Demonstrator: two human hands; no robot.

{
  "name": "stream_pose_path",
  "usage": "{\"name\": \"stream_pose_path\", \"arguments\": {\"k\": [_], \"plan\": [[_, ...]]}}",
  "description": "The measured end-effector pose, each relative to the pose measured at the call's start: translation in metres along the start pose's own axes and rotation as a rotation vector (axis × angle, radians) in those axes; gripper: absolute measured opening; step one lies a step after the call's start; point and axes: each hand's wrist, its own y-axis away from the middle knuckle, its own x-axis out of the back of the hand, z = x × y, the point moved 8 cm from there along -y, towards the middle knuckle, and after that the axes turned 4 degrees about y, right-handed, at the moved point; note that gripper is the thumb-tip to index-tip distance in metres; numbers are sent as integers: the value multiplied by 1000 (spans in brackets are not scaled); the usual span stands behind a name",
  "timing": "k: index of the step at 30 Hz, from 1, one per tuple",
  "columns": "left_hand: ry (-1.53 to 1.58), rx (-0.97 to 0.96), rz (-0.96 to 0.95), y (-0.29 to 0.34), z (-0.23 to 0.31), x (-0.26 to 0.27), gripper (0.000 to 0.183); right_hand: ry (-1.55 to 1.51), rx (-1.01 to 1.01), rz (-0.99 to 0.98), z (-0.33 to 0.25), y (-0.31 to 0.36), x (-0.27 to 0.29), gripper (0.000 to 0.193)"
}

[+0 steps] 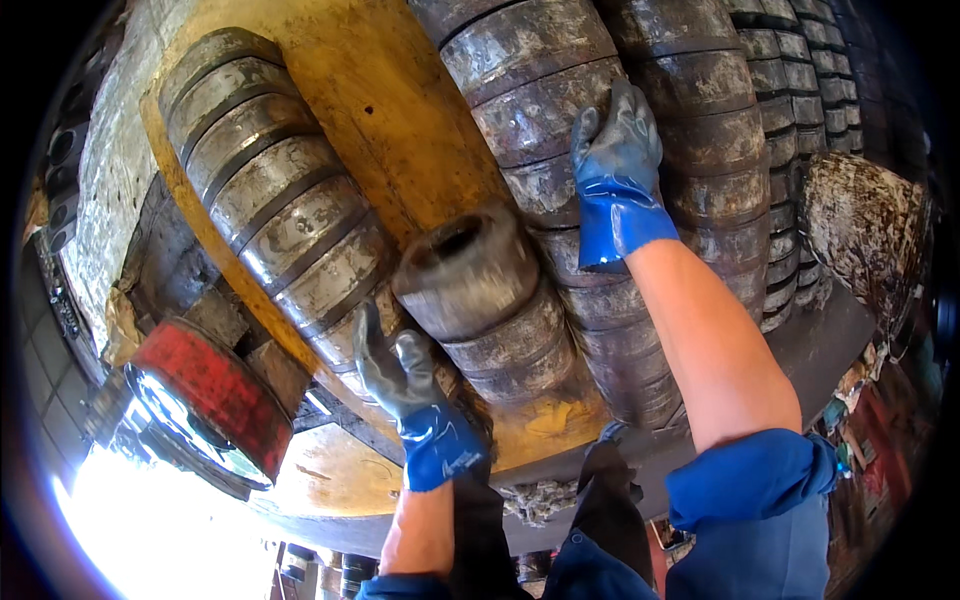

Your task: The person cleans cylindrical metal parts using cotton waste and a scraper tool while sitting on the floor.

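Note:
Both of my hands wear blue and grey coated gloves. My left hand (397, 372) is open, thumb apart from the fingers, just below and left of a thick, dirty metal ring (465, 290). Motion smears that ring; its dark hole faces up and away, and no hand visibly holds it. It tops a short row of similar rings (515, 355) on a yellow metal surface (385, 100). My right hand (618, 140), fingers stretched out, lies over a long row of worn metal rings (545, 90). Whether its palm touches them I cannot tell.
Another long row of rings (285, 190) runs along the left. More ring rows (710, 130) stand at the right. A red-sided round part (212, 400) sits at lower left, and a stained, rough-surfaced container (862, 225) at far right. A grey rag (540, 503) lies near the front edge.

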Motion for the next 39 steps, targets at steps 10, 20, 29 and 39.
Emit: {"name": "stream_pose_path", "arguments": {"k": [10, 20, 29, 39], "plan": [[-464, -346, -449, 8, -50, -61, 41, -52, 34, 82, -3, 4, -4, 50], [-378, -324, -37, 124, -53, -47, 54, -14, 121, 162, -6, 0, -4, 54], [-711, -345, 61, 141, -51, -61, 63, -34, 58, 234, 7, 8, -1, 55], [-886, -331, 42, 152, -68, -55, 72, -213, 310, -116, 119, 157, 42, 62]]}}
